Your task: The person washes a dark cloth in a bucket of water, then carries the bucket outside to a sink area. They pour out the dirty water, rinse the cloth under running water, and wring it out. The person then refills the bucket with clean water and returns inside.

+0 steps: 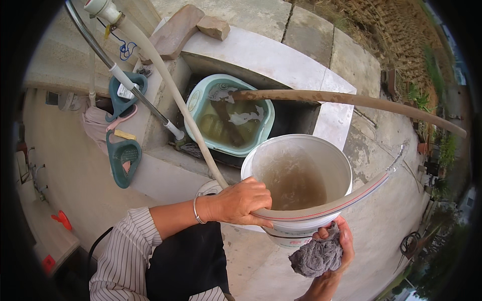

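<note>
My left hand (pixel 241 201) grips a pale hose with red and blue stripes (pixel 331 210) at the near rim of a white plastic bucket (pixel 340 158). Water (pixel 400 156) spurts from the hose's free end, out to the right beyond the bucket. Cloudy brownish water (pixel 292 175) lies inside the bucket. Below its right side, my right hand (pixel 345 240) holds a bunched grey cloth (pixel 318 254). Beyond the bucket, a light green plastic basin (pixel 269 129) stands in a concrete sink, with one end of a long wooden pole (pixel 350 98) dipping into its water.
White slabs (pixel 256 47) edge the sink (pixel 297 116). Stones (pixel 177 32) rest on its far left corner. A chrome pipe (pixel 147 101) slants down into the sink. Green corner baskets (pixel 124 161), a pink brush (pixel 124 117) and a yellow block (pixel 125 134) lie along the left ledge.
</note>
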The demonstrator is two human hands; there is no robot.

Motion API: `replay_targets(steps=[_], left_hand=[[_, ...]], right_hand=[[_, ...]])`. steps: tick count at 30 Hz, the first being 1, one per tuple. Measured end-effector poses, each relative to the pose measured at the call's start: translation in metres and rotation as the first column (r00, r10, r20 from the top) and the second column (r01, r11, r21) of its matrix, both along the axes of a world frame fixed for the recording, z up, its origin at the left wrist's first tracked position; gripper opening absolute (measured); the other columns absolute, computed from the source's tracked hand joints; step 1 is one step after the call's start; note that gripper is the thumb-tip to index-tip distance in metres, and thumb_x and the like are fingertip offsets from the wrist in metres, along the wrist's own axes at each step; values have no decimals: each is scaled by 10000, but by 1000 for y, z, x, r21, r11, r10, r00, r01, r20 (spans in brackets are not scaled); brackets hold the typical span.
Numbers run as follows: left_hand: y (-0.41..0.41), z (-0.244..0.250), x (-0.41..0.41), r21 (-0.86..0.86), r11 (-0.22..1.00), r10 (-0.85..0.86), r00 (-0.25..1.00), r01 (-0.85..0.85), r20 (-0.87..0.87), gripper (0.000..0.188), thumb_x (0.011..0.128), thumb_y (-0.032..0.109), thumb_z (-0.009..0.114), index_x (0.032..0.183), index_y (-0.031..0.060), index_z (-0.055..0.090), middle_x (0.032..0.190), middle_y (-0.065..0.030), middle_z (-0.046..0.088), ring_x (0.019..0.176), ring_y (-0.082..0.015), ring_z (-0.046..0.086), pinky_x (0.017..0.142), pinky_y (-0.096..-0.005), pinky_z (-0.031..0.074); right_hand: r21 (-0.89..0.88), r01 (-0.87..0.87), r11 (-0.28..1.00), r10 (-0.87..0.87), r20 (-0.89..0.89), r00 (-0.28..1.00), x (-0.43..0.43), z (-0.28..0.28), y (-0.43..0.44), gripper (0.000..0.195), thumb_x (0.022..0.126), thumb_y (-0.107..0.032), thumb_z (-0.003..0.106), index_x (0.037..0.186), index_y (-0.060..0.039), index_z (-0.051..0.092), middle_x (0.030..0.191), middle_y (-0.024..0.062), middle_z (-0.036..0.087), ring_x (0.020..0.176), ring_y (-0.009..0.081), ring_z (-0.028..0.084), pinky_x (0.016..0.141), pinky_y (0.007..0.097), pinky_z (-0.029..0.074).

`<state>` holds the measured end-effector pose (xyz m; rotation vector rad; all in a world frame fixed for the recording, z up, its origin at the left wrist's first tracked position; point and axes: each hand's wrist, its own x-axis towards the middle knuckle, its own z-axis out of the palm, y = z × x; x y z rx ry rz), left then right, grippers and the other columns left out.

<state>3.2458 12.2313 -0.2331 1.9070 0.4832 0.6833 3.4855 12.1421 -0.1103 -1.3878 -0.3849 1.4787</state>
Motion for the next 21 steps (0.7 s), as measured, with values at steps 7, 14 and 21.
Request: replay_targets(steps=[7, 14, 21], left_hand=[[-25, -40, -5, -527, 841, -14, 969, -123, -248, 466, 915, 461, 573, 792, 16, 633, 604, -138, 586, 589, -345, 580, 599, -429, 454], [-35, -56, -12, -453, 800, 108, 838, -393, -535, 484, 946, 234, 509, 1401, 122, 388, 763, -184, 623, 728, -388, 616, 670, -480, 467], [-44, -80, -34, -301, 882, 95, 764, -362, -639, 451, 920, 165, 530, 1367, 156, 469, 803, -157, 567, 760, -351, 591, 689, -444, 473]], right_hand=[[-144, 97, 985, -101, -25, 995, -14, -29, 0, 506, 877, -276, 558, 1189, 115, 481, 938, 110, 544, 792, 185, 570, 710, 326, 489], [-168, -189, 967, 191, -4, 982, -22, -63, 37, 430, 849, -111, 606, 1196, 124, 513, 929, 137, 632, 800, 207, 628, 751, 330, 523], [-303, -182, 936, 189, -7, 982, -42, -89, 70, 382, 839, -103, 620, 1151, 106, 552, 891, 122, 656, 789, 185, 631, 728, 291, 513]])
